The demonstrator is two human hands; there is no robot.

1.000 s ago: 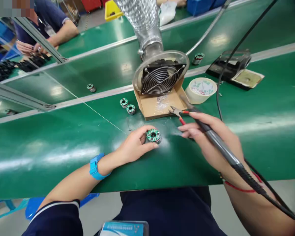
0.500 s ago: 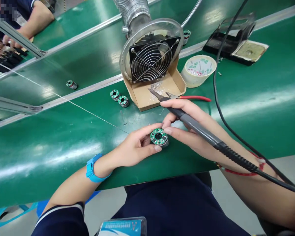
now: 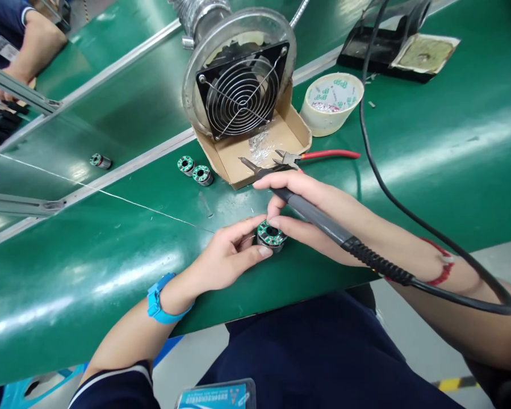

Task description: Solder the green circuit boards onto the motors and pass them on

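**On the near side of the fan [image 3: 243,103], a round part [image 3: 272,241] gripped beneath a soldering iron [image 3: 310,213]**

The round part, topped by a green circuit board, stands upright at the green bench [image 3: 89,272], on the person's side of the fan. The left hand [image 3: 219,258] curves around its left side, thumb and forefinger partly spread with the part between them. The right hand [image 3: 326,195] holds the iron, forefinger laid along its front end. The right thumb and another fingertip come nearly together at the part's rim; whether they pinch something small cannot be told.

Directly before the fan, the iron's tip is above a cardboard tray [image 3: 227,159] holding silvery clippings [image 3: 260,147]. Red-handled pliers [image 3: 310,155], jaws parted, show before the fan and to its right. Right of the fan stands a tape roll [image 3: 329,120]; farther right, a holder [image 3: 366,54] carries a yellowish pad [image 3: 424,54]. Left of the fan, two similar round parts [image 3: 202,175] stand side by side. A thin wire [image 3: 123,200] stretches from well left of the fan toward the left hand.
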